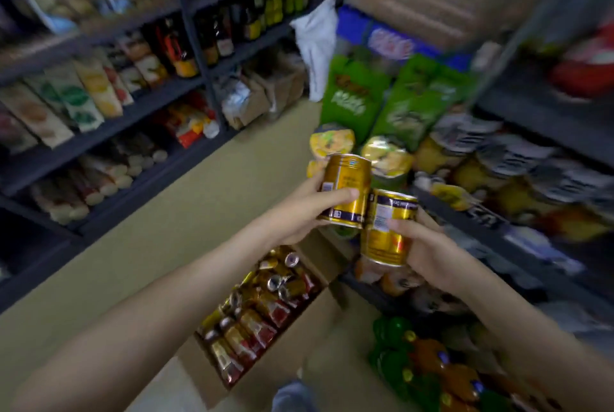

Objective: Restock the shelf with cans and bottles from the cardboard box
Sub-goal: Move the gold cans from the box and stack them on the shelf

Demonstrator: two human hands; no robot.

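Observation:
My left hand (307, 212) grips a gold can (347, 180), held upright above the floor. Just right of it, my right hand (428, 252) grips a second gold can (385, 239), slightly lower; the two cans nearly touch. Below them on the floor sits an open cardboard box (292, 342) with several gold and red cans (262, 308) lying in rows. The dark shelf (465, 209) on the right, holding yellow packs and cup noodles, is directly beyond the cans. The picture is blurred by motion.
A dark shelving unit (199, 46) on the left carries bottles, packets and biscuit rolls. Green bags (358, 96) and cup noodles (332, 142) stand at the aisle's end. Green and orange bottles (428, 365) lie at lower right. A beige floor aisle (166, 229) runs between the shelves.

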